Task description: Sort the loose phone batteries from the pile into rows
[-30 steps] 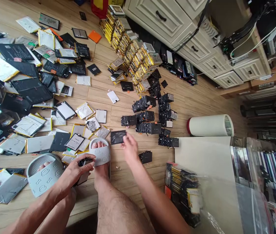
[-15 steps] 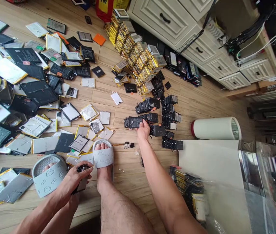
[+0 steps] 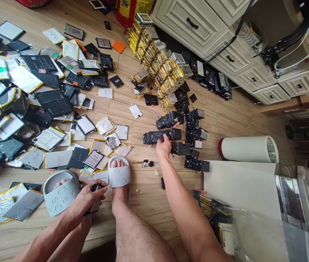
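My left hand (image 3: 89, 194) is closed around a few dark flat phone batteries (image 3: 94, 206), held low between my slippers. My right hand (image 3: 164, 147) reaches forward to a row of black phone batteries stacked on edge. Its thumb and fingers grip a black phone battery (image 3: 154, 137) that lies at the near left part of that row. The fingertips are partly hidden behind the battery and the hand. Around it stand more rows of black batteries (image 3: 170, 119), with another group (image 3: 196, 165) to the right.
Loose batteries (image 3: 53, 103) lie in a wide heap at left. A long block of yellow-edged batteries (image 3: 157, 65) stands toward the drawers (image 3: 192, 25). At right are a white cylinder (image 3: 248, 149) and a pale board (image 3: 239, 185). My slippers (image 3: 61, 193) rest on the wooden floor.
The whole view has shifted, so things appear slightly farther right. My right hand stays at the same battery in the row, and my left hand keeps its hold.
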The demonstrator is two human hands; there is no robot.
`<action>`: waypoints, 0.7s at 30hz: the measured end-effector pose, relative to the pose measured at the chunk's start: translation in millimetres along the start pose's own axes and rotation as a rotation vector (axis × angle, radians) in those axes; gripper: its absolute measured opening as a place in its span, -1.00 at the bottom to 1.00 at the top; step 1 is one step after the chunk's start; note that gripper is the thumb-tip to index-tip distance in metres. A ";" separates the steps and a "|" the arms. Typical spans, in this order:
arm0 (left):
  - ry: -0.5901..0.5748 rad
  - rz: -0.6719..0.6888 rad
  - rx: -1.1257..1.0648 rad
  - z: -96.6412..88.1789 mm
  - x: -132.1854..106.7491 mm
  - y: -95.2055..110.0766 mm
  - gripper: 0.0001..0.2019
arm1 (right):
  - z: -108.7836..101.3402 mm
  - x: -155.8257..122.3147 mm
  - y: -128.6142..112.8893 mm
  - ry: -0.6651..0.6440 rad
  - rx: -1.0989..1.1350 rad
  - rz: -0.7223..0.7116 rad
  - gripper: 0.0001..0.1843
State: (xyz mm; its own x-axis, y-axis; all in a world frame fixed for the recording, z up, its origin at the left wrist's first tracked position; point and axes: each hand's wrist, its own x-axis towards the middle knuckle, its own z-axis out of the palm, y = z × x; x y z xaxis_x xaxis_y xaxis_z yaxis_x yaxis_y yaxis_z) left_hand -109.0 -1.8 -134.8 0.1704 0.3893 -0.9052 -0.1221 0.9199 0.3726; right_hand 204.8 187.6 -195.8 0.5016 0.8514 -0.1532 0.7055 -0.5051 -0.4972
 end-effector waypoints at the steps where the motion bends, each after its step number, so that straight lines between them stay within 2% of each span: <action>1: -0.001 0.006 -0.002 -0.5 -0.2 -0.8 -0.46 | -3.8 -4.3 -4.6 -0.027 -0.094 -0.002 -0.33; 3: -0.004 0.024 -0.013 -1.4 -0.2 -1.8 -0.49 | -11.7 -13.0 -15.7 -0.093 -0.214 -0.018 -0.25; 5: -0.008 0.035 -0.018 -1.6 -0.2 -1.4 -0.52 | -18.6 -18.1 -27.8 -0.146 -0.292 -0.112 -0.14; 9: -0.008 0.044 -0.043 -0.8 -0.5 1.7 -0.52 | -24.6 -8.4 -49.8 -0.256 -0.437 -0.271 0.05; 11: -0.002 0.048 -0.058 -0.6 -0.8 3.0 -0.51 | -23.9 3.5 -58.1 -0.342 -0.523 -0.253 -0.02; 13: -0.001 0.048 -0.064 -1.0 -1.0 3.6 -0.53 | -22.4 14.2 -64.2 -0.416 -0.593 -0.218 -0.19; 16: -0.025 0.043 -0.139 -3.6 -1.0 3.3 -0.59 | -21.1 20.2 -69.2 -0.447 -0.644 -0.194 -0.37; 21: -0.146 0.047 -0.584 -13.6 -0.7 5.9 -0.61 | -18.7 8.8 -71.3 -0.394 -0.644 -0.188 -0.39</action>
State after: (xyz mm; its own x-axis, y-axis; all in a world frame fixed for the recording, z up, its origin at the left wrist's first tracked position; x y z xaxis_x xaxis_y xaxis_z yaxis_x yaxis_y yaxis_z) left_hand -123.1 2.7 -134.8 0.2794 0.4698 -0.8374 -0.6426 0.7395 0.2004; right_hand 168.3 228.5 -145.7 0.2147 0.8574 -0.4676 0.9734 -0.2268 0.0310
